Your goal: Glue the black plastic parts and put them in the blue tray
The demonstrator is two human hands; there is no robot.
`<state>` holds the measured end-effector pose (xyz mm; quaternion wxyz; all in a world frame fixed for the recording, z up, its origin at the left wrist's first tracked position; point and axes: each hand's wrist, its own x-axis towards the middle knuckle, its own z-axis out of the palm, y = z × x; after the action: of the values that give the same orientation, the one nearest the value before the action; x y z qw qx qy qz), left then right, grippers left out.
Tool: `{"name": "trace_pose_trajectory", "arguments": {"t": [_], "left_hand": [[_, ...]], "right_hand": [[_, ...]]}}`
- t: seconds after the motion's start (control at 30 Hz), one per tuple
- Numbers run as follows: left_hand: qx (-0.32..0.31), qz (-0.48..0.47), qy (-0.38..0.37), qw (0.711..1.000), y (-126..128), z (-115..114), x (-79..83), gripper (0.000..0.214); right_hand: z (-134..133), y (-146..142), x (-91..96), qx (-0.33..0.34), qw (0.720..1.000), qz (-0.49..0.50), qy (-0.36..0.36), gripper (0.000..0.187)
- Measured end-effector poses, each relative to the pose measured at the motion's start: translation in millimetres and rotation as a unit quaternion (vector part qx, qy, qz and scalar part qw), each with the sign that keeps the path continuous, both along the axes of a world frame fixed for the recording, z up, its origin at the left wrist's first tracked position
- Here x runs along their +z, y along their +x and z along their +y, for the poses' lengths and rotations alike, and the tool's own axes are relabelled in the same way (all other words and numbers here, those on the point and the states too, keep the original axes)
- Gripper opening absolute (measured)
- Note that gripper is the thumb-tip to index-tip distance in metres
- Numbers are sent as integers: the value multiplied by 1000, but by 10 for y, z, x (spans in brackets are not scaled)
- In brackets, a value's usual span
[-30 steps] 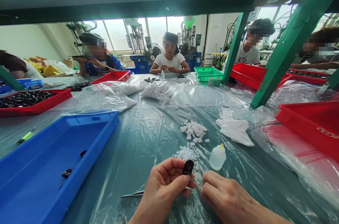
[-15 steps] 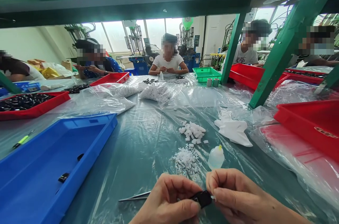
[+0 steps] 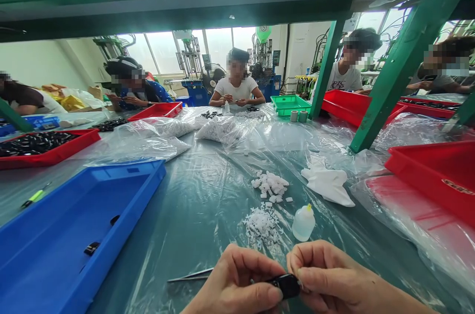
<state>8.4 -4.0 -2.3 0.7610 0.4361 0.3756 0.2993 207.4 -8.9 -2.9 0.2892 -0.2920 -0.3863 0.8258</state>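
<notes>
Black part (image 3: 287,285) is being held low at the front, just above the desk (image 3: 208,195), between both hands. Fingers of the left hand (image 3: 241,279) are being kept clasped around it, thumb laid over one end. Fingers of the right hand (image 3: 330,272) are being pinched together and pressed to the other end; whether some tiny piece is being gripped there cannot be told. Tweezers (image 3: 189,275) are lying beside the left hand, partly being hidden by it. Beyond the hands, small white pieces (image 3: 262,225) are being seen in a heap, with larger white chunks (image 3: 270,185) being piled just behind. Bottle (image 3: 303,224) with yellow tip is standing upright near the right hand; white cloth (image 3: 328,183) is lying behind it. Blue tray (image 3: 48,225) is taking up the left side, a few dark parts (image 3: 91,248) being held inside. Farther left, red tray (image 3: 74,151) is being filled by many black pieces (image 3: 35,142). Clear bags (image 3: 222,128) are being seen mid-desk. Across, small items are being handled by a co-worker (image 3: 237,89) in a white shirt.
</notes>
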Motion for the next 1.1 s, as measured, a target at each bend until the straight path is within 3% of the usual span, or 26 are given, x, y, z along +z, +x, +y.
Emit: {"name": "trace_pose_trajectory", "arguments": {"t": [0.53, 0.63, 0.73, 0.8, 0.83, 0.87, 0.9, 0.93, 1.0, 1.1], "left_hand": [[-1, 8, 38, 999, 20, 28, -39, 30], [17, 8, 21, 1000, 39, 22, -6, 29], [54, -6, -4, 999, 65, 16, 7, 30], [80, -13, -13, 997, 76, 20, -2, 31], [90, -15, -17, 996, 80, 25, -8, 31], [99, -14, -22, 995, 83, 31, -13, 32], [103, -10, -28, 994, 85, 36, -14, 33], [106, -5, -36, 994, 87, 41, -13, 35], [110, 6, -52, 993, 90, 45, 1, 39], [113, 16, -74, 991, 93, 40, 39, 42]], "right_hand": [[-9, -104, -186, -54, 998, 9, -29, 43], [-2, -81, -75, -56, 996, -68, 7, 45], [42, 108, 149, -15, 977, -187, 101, 48], [129, 332, 266, 17, 943, -269, 195, 50], [197, 456, 289, 19, 913, -330, 240, 52], [283, 576, 283, -17, 863, -403, 304, 54], [383, 683, 248, -87, 781, -497, 369, 57], [493, 771, 188, -148, 733, -542, 385, 54], [714, 875, 20, -220, 665, -591, 400, 43], [952, 887, -224, -230, 600, -635, 429, 41]]}}
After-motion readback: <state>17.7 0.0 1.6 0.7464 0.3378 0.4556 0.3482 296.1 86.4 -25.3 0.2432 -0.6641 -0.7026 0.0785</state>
